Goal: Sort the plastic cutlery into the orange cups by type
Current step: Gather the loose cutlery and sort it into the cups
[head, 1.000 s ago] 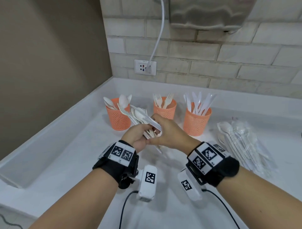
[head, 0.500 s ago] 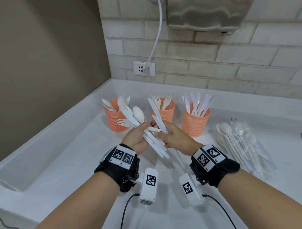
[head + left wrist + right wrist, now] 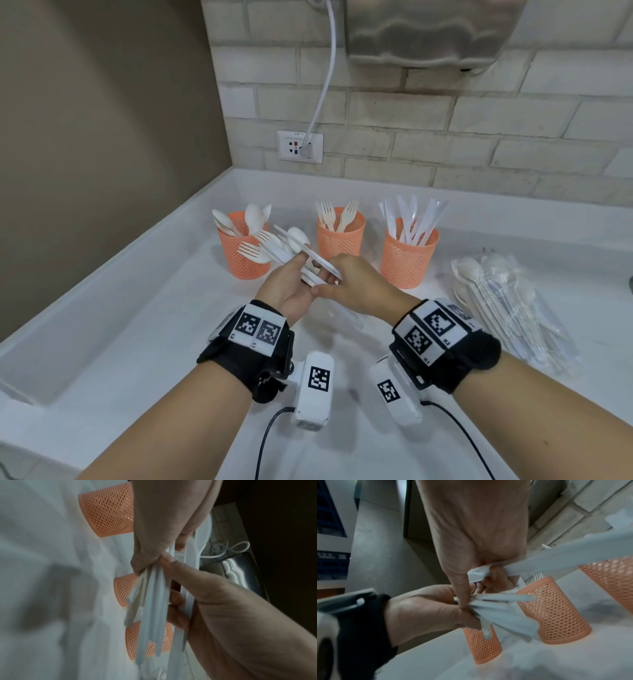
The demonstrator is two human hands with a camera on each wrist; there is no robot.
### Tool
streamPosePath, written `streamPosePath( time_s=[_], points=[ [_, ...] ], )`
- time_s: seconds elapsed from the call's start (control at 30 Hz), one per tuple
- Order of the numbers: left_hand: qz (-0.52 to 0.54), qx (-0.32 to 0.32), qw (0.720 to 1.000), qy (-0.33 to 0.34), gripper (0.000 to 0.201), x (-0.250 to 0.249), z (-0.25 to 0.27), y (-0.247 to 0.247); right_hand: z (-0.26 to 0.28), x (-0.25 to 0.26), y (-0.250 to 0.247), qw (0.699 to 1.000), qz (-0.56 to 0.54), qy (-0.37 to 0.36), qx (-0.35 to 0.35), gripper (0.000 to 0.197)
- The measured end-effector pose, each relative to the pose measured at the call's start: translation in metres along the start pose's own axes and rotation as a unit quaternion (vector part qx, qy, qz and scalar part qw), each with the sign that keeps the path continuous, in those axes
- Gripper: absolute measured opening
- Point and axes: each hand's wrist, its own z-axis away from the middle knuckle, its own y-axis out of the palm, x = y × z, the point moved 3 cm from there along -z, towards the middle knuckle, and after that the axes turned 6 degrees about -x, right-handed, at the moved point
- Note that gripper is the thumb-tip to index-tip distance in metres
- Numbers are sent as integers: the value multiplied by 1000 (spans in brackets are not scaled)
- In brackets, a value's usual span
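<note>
Three orange mesh cups stand in a row: spoons in the left cup (image 3: pixel 243 253), forks in the middle cup (image 3: pixel 339 238), knives in the right cup (image 3: pixel 409 260). In front of them my left hand (image 3: pixel 301 270) grips a fanned bundle of mixed white cutlery (image 3: pixel 270 248) by the handles; the left wrist view shows the handles (image 3: pixel 150 608) under my thumb. My right hand (image 3: pixel 329 281) pinches a white knife (image 3: pixel 322 262) by its handle, lying flat over the bundle. In the right wrist view the knife (image 3: pixel 556 559) juts right and my right thumb touches the left hand (image 3: pixel 436 608).
A pile of clear-wrapped cutlery packets (image 3: pixel 507 301) lies on the white counter (image 3: pixel 137 325) at the right. A brick wall with a socket (image 3: pixel 299 146) and a cable rises behind the cups. A brown wall closes the left side.
My right hand has tipped the knife from upright to flat and come down against the left hand's bundle. The left hand has kept its grip.
</note>
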Motion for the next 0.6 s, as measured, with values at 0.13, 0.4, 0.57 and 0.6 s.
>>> streamPosePath(
  time_s=[0.13, 0.4, 0.57, 0.6],
  points=[
    [33, -31, 999, -21, 26, -5, 1, -1, 1, -5, -8, 999, 7, 27, 33, 16],
    [81, -94, 992, -4, 20, -11, -12, -4, 10, -16, -17, 996, 52, 30, 72, 27],
    [93, -85, 992, -1, 25, -10, -15, -1, 12, -22, -14, 993, 41, 57, 93, 37],
    [93, -87, 992, -3, 25, -10, -15, -1, 12, -24, -14, 992, 39, 61, 108, 33]
  ],
)
